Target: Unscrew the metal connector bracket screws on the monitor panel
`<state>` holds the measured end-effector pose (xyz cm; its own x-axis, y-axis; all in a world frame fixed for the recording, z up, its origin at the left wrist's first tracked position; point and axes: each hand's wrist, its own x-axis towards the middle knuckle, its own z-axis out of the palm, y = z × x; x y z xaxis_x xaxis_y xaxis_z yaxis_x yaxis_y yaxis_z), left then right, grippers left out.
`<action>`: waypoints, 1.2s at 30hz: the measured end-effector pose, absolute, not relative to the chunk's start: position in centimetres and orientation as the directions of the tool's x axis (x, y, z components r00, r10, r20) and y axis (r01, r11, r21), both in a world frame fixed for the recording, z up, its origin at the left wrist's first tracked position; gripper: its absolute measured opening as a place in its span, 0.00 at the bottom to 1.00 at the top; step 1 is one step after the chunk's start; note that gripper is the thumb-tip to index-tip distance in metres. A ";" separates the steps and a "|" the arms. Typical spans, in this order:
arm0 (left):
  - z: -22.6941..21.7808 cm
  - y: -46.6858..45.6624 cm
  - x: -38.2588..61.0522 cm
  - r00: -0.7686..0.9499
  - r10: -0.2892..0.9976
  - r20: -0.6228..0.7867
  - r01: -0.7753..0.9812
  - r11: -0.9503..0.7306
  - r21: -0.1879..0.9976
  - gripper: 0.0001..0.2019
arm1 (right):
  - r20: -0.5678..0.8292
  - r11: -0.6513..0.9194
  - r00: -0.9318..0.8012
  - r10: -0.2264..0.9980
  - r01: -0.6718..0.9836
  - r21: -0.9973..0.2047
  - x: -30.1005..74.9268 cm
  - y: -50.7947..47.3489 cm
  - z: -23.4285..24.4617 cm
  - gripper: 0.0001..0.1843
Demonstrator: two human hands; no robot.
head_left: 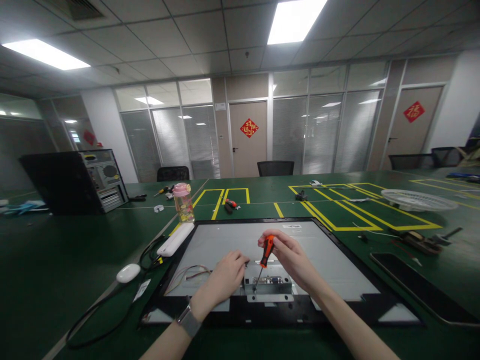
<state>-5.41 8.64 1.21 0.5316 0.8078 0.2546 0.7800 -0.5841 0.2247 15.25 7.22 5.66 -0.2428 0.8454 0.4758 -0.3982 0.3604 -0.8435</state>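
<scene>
A monitor panel (330,260) lies face down on the green table, its grey metal back up inside a black frame. My right hand (290,255) is closed on an orange-and-black screwdriver (265,254), held tilted with its tip down on a small metal bracket (268,286) near the panel's front edge. My left hand (227,272) rests curled on the panel just left of the bracket, fingertips by the bracket's corner; what they pinch, if anything, is hidden. Thin coloured wires (187,274) run over the panel to the left.
A white power strip (175,239) and white mouse (128,273) with black cable lie left of the panel. A pink-lidded bottle (183,202), a computer case (75,180), a white fan grille (420,200), loose tools and a black strip (420,287) sit around the table.
</scene>
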 end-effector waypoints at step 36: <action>0.8 8.9 -5.5 0.542 0.791 0.284 0.773 -0.602 0.201 0.13 | 0.520 0.470 -0.226 0.824 -0.240 -0.850 15.5 7.6 5.2 0.18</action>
<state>-5.52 8.88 0.78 0.5418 0.7911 0.2839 0.7733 -0.6015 0.2005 15.48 7.58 5.15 -0.2258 0.8240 0.5196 -0.2396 0.4700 -0.8495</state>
